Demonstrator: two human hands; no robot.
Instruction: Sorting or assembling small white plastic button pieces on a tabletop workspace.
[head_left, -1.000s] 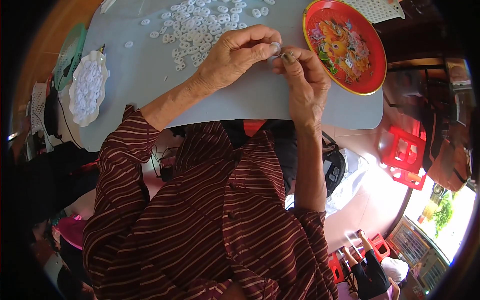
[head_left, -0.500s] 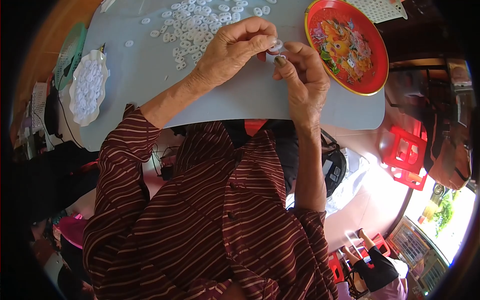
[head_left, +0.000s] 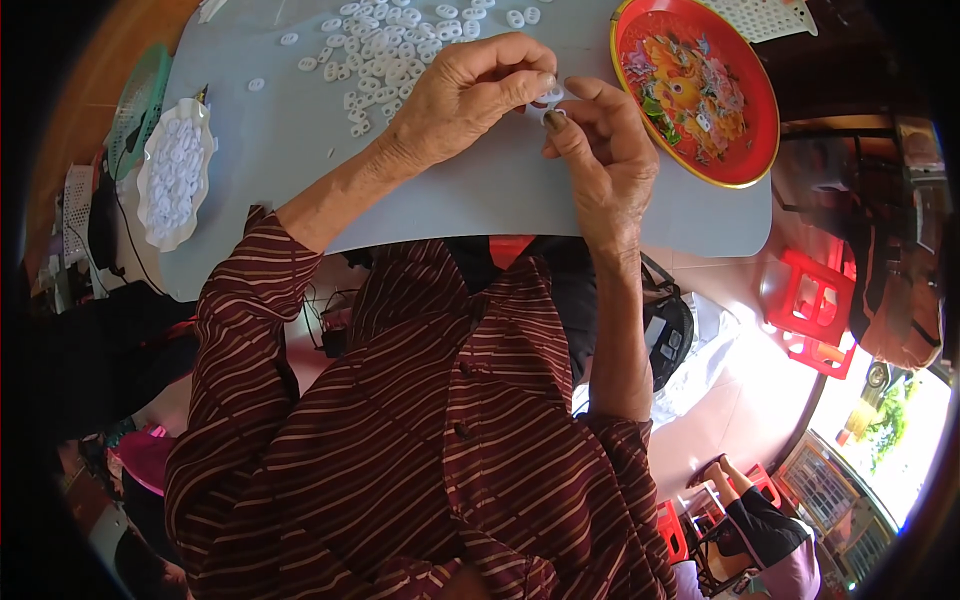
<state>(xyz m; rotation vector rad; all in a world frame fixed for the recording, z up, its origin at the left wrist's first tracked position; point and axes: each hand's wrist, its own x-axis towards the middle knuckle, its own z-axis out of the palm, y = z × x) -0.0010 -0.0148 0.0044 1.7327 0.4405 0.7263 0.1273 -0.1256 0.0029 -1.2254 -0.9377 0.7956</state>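
Note:
Above the grey table, my left hand (head_left: 470,95) pinches a small white oval plastic piece (head_left: 549,96) between thumb and fingers. My right hand (head_left: 608,140) faces it, thumb against curled fingers. A second small white bit shows at the right thumb's tip, partly hidden by the fingers. Beyond my left hand lies a loose pile of white oval pieces with holes (head_left: 397,70). A red round tray (head_left: 752,150) with a gold rim and flower print stands to the right of my right hand; one small white piece lies in it.
At the left, a white wavy-edged dish (head_left: 208,150) holds several white pieces, beside a green basket (head_left: 150,100). A white perforated basket (head_left: 765,18) is at the far right. Red stools (head_left: 815,300) stand on the floor, and a person (head_left: 770,540) is at lower right.
My hands stay nearly in place, still pinched close together around the white pieces. The view has shifted slightly, and the person at lower right has moved a little.

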